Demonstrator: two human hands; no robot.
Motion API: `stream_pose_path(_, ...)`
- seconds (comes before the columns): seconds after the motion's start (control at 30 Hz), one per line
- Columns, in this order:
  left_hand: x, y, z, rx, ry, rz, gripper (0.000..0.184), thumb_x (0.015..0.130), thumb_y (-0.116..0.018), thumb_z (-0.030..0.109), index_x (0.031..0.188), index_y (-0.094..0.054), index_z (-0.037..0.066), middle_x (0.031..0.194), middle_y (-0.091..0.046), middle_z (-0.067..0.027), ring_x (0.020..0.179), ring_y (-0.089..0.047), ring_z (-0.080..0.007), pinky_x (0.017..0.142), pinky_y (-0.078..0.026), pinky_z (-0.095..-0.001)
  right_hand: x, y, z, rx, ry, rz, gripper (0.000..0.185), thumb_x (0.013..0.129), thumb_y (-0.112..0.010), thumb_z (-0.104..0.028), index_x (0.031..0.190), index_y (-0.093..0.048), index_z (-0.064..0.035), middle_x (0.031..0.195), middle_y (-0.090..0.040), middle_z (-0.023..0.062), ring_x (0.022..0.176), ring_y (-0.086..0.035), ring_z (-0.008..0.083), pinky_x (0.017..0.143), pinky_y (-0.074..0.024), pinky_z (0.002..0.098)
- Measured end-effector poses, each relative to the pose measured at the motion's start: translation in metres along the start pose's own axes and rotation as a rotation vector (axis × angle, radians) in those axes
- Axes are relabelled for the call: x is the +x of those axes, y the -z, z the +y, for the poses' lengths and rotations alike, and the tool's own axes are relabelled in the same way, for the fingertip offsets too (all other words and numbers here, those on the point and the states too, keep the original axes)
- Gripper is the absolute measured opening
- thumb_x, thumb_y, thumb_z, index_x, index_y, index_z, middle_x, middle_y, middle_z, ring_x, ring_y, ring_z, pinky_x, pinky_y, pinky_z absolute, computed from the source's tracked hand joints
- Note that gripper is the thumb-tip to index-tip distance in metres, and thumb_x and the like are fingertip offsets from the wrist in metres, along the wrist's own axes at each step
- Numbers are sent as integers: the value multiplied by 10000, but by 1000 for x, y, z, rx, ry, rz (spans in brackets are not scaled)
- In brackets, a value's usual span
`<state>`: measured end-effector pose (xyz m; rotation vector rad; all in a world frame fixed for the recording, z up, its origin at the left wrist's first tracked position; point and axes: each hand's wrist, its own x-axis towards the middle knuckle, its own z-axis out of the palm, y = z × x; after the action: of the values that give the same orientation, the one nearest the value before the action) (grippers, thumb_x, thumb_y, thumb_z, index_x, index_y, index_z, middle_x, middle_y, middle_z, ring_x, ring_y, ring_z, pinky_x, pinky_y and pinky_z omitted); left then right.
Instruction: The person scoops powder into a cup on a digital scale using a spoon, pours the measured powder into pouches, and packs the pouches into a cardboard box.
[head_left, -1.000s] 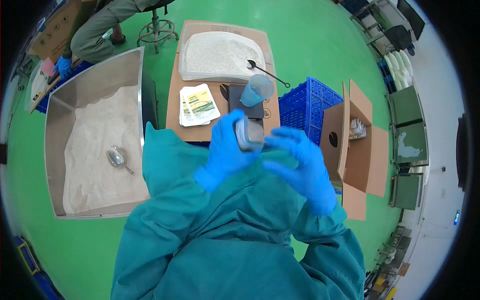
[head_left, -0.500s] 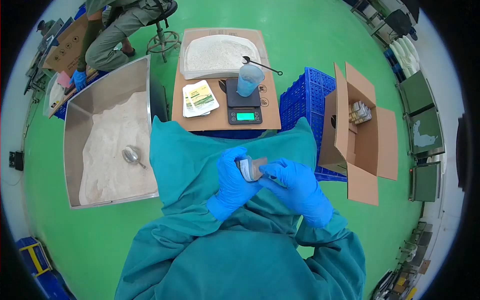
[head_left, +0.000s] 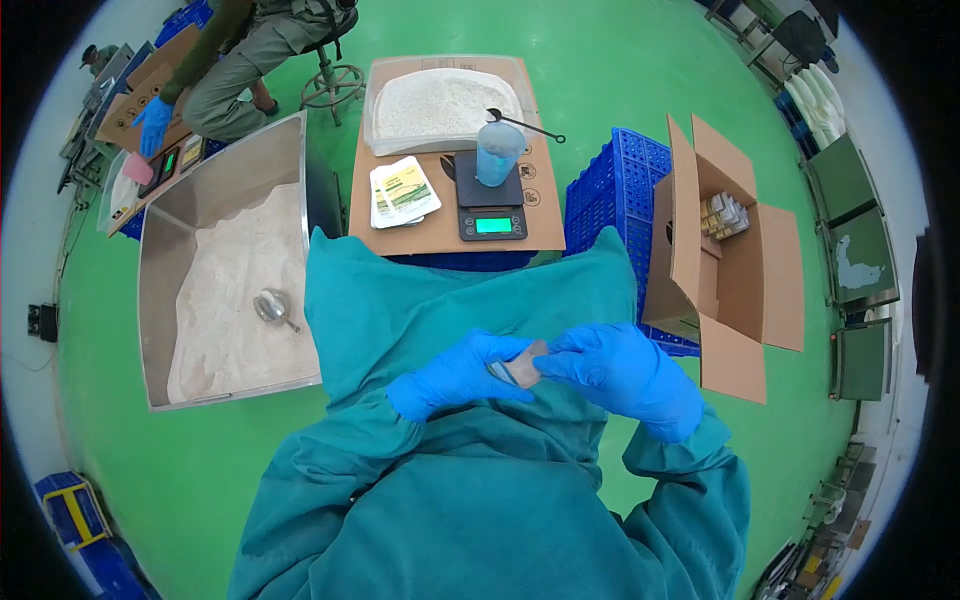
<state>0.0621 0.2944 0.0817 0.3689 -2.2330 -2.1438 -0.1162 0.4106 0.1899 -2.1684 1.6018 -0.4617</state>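
Over my lap, my left hand [head_left: 462, 378] is closed around a small pouch [head_left: 522, 368] with a pale label and a greyish see-through part. My right hand [head_left: 628, 372], closed in a pinch, grips the pouch's right end. Both hands wear blue gloves, which hide much of the pouch. Beyond my knees, a digital scale [head_left: 491, 222] with a lit green display bears a translucent blue cup [head_left: 497, 160]. A black spoon [head_left: 525, 124] lies across the cup's top. Left of the scale is a stack of printed yellow-and-white pouches [head_left: 405, 192].
A tub of white powder [head_left: 445, 105] stands behind the scale. To the left, a metal bin [head_left: 160, 300] holds pale powder and a metal scoop [head_left: 271, 307]. An open carton [head_left: 735, 350] with several packets stands by blue crates [head_left: 612, 190] at right. A co-worker [head_left: 240, 75] sits upper left.
Both my hands have come lower with the pouch, which now tilts more to the right. The co-worker's gloved hand has lifted up and away, and a second scale shows there.
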Motion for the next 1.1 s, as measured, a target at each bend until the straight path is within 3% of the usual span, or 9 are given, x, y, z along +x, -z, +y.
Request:
stream_pose_path(0.13, 3, -3, 2, -14, 43, 80, 454, 692, -807, 177, 1091, -646, 35, 985, -689, -82, 842, -618, -124, 804, -499, -297, -7, 2, 0, -133, -22, 21, 147, 834, -587, -210, 927, -635, -107, 796, -598, 93, 669, -596, 267, 564, -491, 367)
stream_pose_path(0.3, 11, -6, 0, -109, -190, 218, 360, 698, -797, 138, 1021, -678, 31, 961, -692, -82, 818, -616, -109, 776, -503, -283, -4, 4, -3, -206, 20, 111, 131, 830, -576, -175, 932, -612, -101, 809, -594, 73, 678, -585, 271, 553, -491, 375)
stream_pose_path(0.43, 8, -2, 3, -40, -93, 218, 378, 688, -800, 118, 1034, -675, 32, 965, -689, -65, 833, -617, -103, 785, -499, -275, -1, 14, -5, -216, -11, 38, 191, 821, -609, -146, 1002, -614, -87, 862, -603, 85, 740, -607, 268, 600, -506, 351)
stream_pose_path(0.5, 4, 1, 13, -142, -63, 347, 382, 682, -804, 101, 1029, -669, 14, 965, -685, -62, 837, -616, -99, 781, -500, -269, 1, 8, -4, 246, -211, 416, 352, 778, -687, -127, 1114, -598, -68, 958, -629, 87, 823, -634, 219, 682, -514, 316)
stream_pose_path(0.63, 4, 5, 23, -192, -215, 266, 380, 663, -822, 108, 991, -666, -6, 950, -684, -68, 837, -616, -97, 773, -504, -267, -5, -54, 19, 653, -336, 403, 455, 731, -760, -128, 1145, -595, -38, 1009, -651, 98, 876, -628, 159, 756, -504, 299)
stream_pose_path(0.73, 6, 1, 14, -63, -149, 369, 377, 690, -800, 130, 1028, -672, 21, 940, -693, -102, 835, -630, -103, 749, -512, -280, 0, -97, 26, 772, -527, 294, 394, 730, -781, -178, 1055, -637, -7, 929, -675, 75, 816, -613, 118, 721, -502, 288)
stream_pose_path(0.8, 6, 3, 27, -320, 53, 331, 339, 635, -840, 92, 920, -672, 15, 863, -685, -51, 828, -624, -99, 751, -509, -266, 3, -103, 30, 875, -633, 267, 330, 766, -756, -216, 990, -664, 8, 849, -691, 72, 752, -611, 108, 681, -500, 278)
stream_pose_path(0.9, 8, 2, 11, -113, -236, 380, 363, 610, -854, 88, 923, -679, 32, 843, -688, -57, 816, -633, -103, 740, -509, -262, 3, -128, 42, 901, -623, 274, 308, 793, -728, -225, 990, -668, 3, 848, -699, 85, 732, -605, 88, 661, -498, 271)
stream_pose_path(1.1, 12, 10, 23, 60, -326, 318, 467, 604, -831, 111, 1041, -677, 60, 924, -696, -60, 824, -661, -168, 765, -506, -271, 7, -119, 41, 801, -352, 433, 241, 794, -690, -131, 1010, -667, -27, 856, -691, 124, 722, -635, 125, 635, -501, 293)
